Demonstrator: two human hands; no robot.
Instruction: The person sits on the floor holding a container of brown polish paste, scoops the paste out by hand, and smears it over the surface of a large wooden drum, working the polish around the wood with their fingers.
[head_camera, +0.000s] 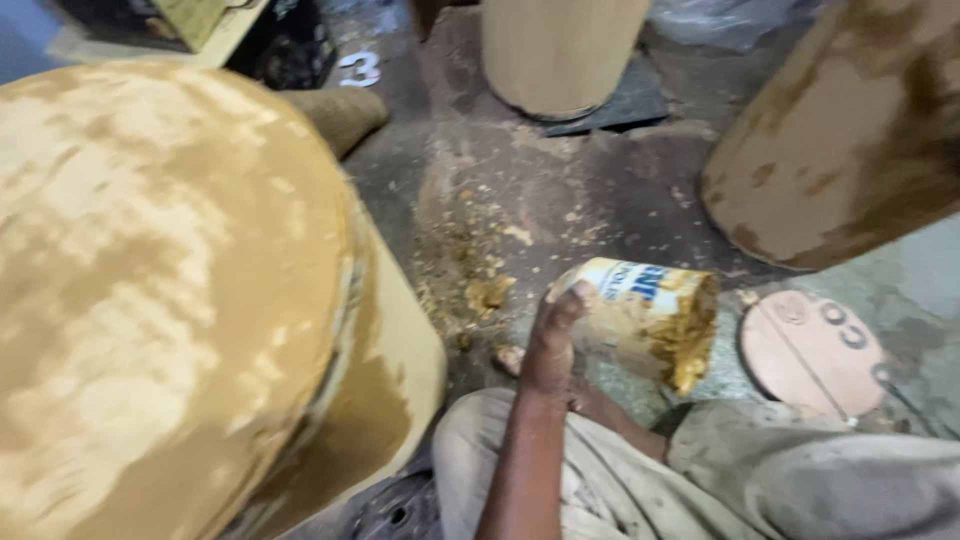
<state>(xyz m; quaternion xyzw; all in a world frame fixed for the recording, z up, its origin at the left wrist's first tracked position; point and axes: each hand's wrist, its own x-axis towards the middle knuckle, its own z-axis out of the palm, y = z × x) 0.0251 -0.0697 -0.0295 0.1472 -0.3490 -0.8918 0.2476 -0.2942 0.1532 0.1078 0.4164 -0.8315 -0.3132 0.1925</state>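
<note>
Your hand (552, 345), fingers wrapped on the tipped paste-smeared can (650, 318) at centre frame: keep it steady, mouth low.

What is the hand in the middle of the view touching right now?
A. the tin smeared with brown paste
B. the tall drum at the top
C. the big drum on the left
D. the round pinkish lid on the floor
A: the hand grips the rim of the tilted tin, apart from the lid.
</note>
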